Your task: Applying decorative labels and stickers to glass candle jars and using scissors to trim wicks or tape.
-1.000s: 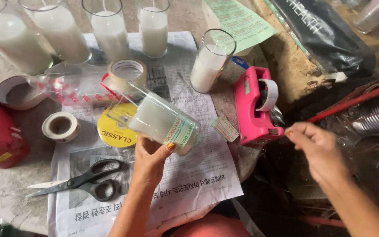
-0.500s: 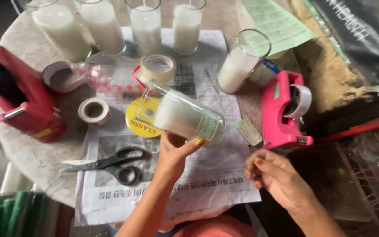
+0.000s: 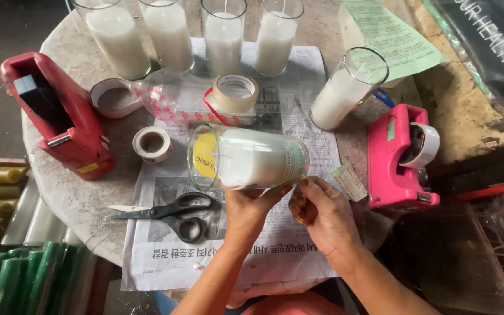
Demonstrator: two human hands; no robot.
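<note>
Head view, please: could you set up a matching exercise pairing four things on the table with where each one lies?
Things:
1. glass candle
2. scissors
3. pink tape dispenser
4. red tape dispenser

Places:
A. at the table's left edge
B. held on its side by the left hand, right hand at its base
C. flat on the newspaper
D. right of the newspaper

Pairs: 1-B, 2-C, 3-D, 4-A

A tall clear glass candle jar (image 3: 246, 158), filled with white wax and wearing a pale label near its base, lay on its side at frame centre, open mouth facing left.
</note>
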